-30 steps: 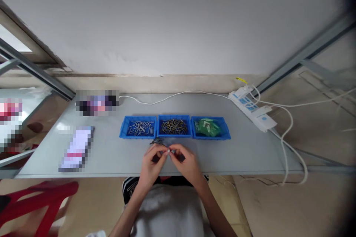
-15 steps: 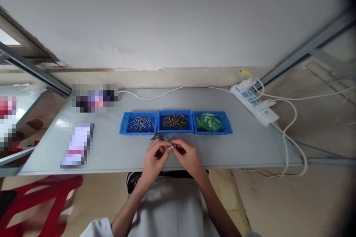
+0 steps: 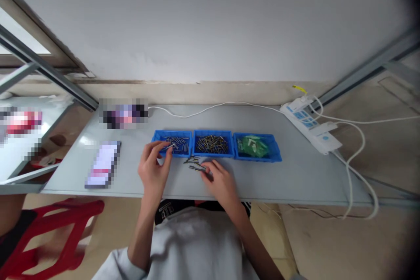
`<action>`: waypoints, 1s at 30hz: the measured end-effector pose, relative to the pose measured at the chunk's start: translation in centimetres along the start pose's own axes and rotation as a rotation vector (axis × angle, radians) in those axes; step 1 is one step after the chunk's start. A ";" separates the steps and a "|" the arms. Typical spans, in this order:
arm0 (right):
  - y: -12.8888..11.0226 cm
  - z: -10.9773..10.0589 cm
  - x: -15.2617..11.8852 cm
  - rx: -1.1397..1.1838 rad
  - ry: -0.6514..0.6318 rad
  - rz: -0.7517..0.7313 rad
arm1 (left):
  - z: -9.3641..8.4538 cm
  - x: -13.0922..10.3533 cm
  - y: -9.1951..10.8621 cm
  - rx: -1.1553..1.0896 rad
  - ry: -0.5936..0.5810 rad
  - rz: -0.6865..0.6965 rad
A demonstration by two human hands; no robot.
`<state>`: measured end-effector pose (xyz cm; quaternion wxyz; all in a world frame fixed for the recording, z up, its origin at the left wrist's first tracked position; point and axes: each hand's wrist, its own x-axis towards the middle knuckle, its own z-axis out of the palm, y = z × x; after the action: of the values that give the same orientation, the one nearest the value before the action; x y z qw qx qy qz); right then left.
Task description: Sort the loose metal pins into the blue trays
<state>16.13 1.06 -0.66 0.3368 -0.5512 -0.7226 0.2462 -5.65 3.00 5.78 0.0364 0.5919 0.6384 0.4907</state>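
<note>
1. Two bare hands over a grey table (image 3: 295, 175), both near its front edge.
2. Left hand (image 3: 153, 167) is raised at the front rim of the left blue tray (image 3: 156, 139); thumb and forefinger are pinched on a thin silver pin (image 3: 169, 145), other fingers loosely curled.
3. Left blue tray holds more silver pins and sits in the middle of the table, left end of a row of three.
4. Right hand (image 3: 220, 180) lies low on the table, fingertips touching a small pile of dark pieces (image 3: 194, 162) just in front of the trays; cannot tell whether it grips any, fingers are half curled.
5. Middle blue tray (image 3: 213, 144) holds brass-and-dark pins, touching the left one.
6. Right blue tray (image 3: 257, 147) holds green bags with white bits.
7. White power strip (image 3: 310, 129) lies at the back right corner, its white cable (image 3: 213, 107) running along the back edge.
8. Blurred flat item (image 3: 103, 164) lies near the front left corner.
9. Red chair (image 3: 49, 232) stands below the front left corner.
</note>
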 end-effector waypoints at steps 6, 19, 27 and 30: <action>-0.7 0.5 0.2 -0.120 0.003 0.005 | 0.4 -2.6 -0.5 -0.038 -0.002 0.036; 0.0 0.4 0.1 -0.123 0.003 -0.015 | 2.8 -7.6 -1.1 0.021 -0.522 0.098; 0.3 -0.4 -0.5 -0.111 0.009 0.019 | 3.5 -7.4 -0.8 0.086 -0.539 0.060; 0.5 -0.6 -0.6 -0.118 0.018 0.030 | 3.6 -7.3 -0.6 0.098 -0.536 0.049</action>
<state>16.96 0.58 -0.76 0.3064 -0.5832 -0.7243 0.2033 -1.64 -0.56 -0.42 0.1635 0.7170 0.6144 0.2859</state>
